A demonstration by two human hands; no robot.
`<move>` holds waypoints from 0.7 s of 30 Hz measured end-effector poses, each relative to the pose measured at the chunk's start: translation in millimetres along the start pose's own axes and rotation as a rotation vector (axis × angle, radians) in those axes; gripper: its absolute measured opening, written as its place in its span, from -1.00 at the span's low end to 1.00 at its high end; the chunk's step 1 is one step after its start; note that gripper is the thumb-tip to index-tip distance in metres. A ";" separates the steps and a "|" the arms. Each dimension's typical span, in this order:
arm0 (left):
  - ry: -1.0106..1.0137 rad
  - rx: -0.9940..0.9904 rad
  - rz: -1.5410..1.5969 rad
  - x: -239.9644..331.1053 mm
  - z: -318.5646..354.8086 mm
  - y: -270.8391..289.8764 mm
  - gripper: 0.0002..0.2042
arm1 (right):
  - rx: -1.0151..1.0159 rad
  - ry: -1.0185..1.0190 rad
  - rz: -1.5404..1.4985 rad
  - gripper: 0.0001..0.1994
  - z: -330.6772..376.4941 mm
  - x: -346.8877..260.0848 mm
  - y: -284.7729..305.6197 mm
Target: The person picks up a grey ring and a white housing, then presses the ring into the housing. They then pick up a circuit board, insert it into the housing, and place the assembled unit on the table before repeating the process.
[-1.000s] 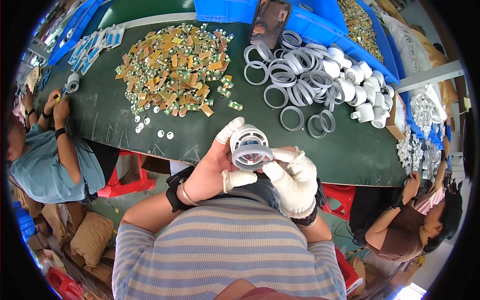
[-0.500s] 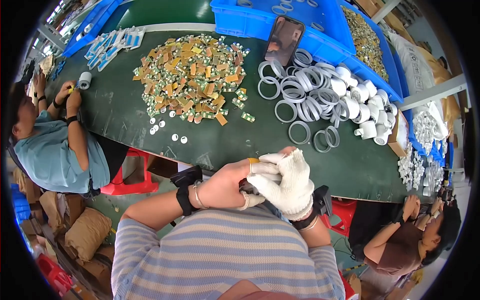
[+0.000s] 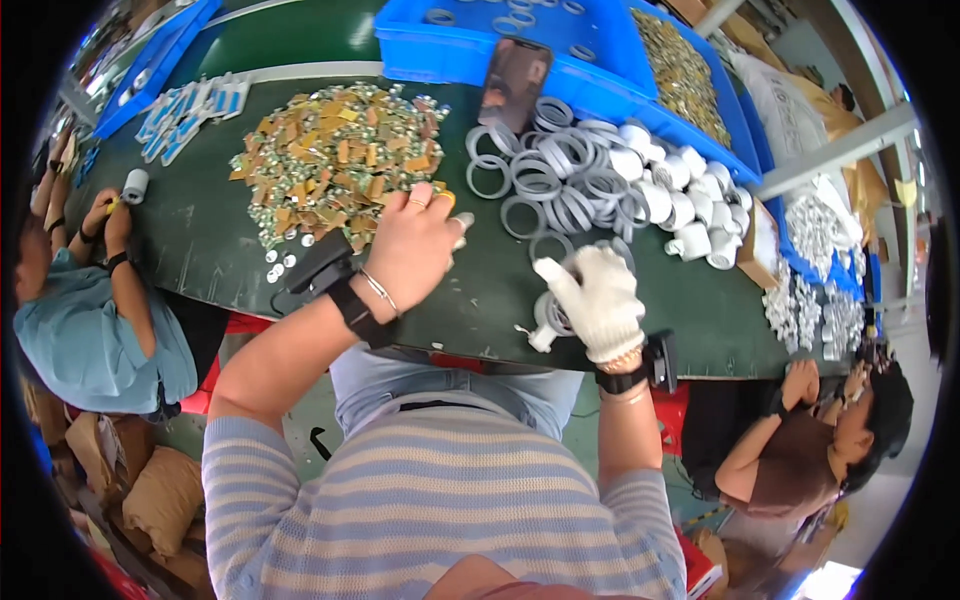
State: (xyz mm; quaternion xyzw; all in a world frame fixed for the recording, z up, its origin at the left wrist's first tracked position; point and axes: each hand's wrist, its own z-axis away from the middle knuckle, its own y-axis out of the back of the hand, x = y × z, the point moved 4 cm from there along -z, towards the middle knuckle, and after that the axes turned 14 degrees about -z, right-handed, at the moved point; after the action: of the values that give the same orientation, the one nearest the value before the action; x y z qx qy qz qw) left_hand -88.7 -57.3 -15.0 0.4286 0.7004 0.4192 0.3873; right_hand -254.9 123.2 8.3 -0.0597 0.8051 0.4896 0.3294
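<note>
The left hand (image 3: 415, 250) reaches over the near right edge of the heap of small circuit boards (image 3: 335, 150), its back uppermost; its fingers (image 3: 421, 196) are bent, some wearing finger covers, but their undersides are hidden, so I cannot tell whether they pinch a board. A dark device (image 3: 322, 268) at that wrist blocks part of the heap's near edge, beside a few white discs (image 3: 290, 260). The right hand (image 3: 598, 300), in a white knitted glove, is above a white, round part (image 3: 547, 318) close to the desk's (image 3: 480, 290) near edge; most of that part lies beneath the glove, with only its left side and a small projecting piece showing. The right thumb sticks out to the left, apart from the other fingers, whose tips are foreshortened or covered; whether they grip the part cannot be made out. Just beyond the glove, grey rings (image 3: 570, 165) overlap so much that many show only as arcs, and white housings (image 3: 700, 190) crowd their right side, partly hiding one another. Farther off, a phone (image 3: 515, 85) leans on a blue bin (image 3: 430, 60), its screen too dark to read, and the picture's upper rim cuts off the bin's far end.
</note>
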 end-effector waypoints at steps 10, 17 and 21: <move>-0.032 0.009 0.285 10.4 -2.4 2.5 -0.71 | 0.038 0.165 0.035 -0.80 56.6 -47.5 -2.8; 0.617 -0.397 1.868 32.4 40.7 5.6 -0.77 | 0.024 0.121 -0.407 -0.92 53.4 -29.5 -0.2; 0.607 -0.387 1.973 44.0 55.8 0.8 -0.74 | -0.145 0.055 -0.686 -0.90 39.5 -38.0 -6.0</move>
State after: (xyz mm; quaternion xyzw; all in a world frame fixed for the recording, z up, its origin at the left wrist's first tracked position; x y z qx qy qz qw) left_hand -52.8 -2.0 -41.8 0.6169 0.0294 0.7437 -0.2559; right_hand -204.2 144.2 14.2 -0.3633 0.7098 0.4046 0.4478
